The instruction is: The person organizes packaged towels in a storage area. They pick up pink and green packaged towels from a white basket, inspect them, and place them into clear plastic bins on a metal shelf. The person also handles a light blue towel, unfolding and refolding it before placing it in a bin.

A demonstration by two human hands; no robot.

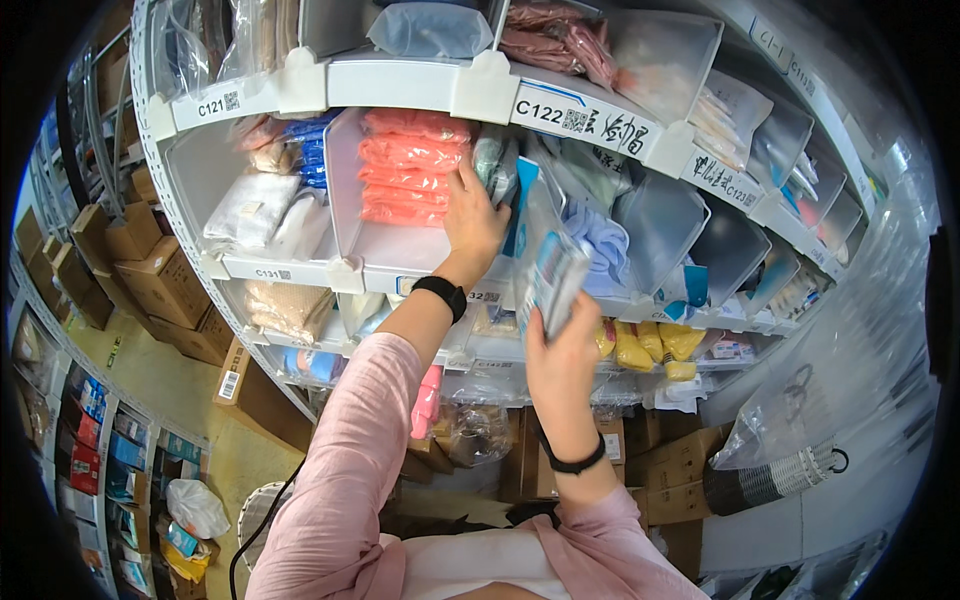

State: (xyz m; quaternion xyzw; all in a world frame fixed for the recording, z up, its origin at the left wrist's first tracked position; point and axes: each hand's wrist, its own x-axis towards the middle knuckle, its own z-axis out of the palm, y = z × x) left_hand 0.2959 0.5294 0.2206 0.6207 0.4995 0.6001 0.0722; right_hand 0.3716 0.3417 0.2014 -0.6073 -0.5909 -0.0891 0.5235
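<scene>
My left hand (475,221) reaches into a white shelf bin, its fingers at the right side of a stack of coral-coloured packs (409,169) in clear plastic. Beside its fingertips stand greenish-grey plastic-wrapped packs (491,165); whether the fingers hold one cannot be told. In front of the shelf, to the right, my right hand (566,352) grips a clear plastic-wrapped package (553,281) with a white and blue face, slightly blurred. Behind that package lie light blue folded cloths (598,236) in the neighbouring bin. A dark band is on each wrist.
Translucent dividers (660,225) part the bins. White packs (251,210) lie in the left bin, yellow bundles (637,345) on a lower shelf. Cardboard boxes (165,281) stand on the floor at left, others (675,472) under the shelf. A woven basket (772,476) and plastic sheeting (832,352) are at right.
</scene>
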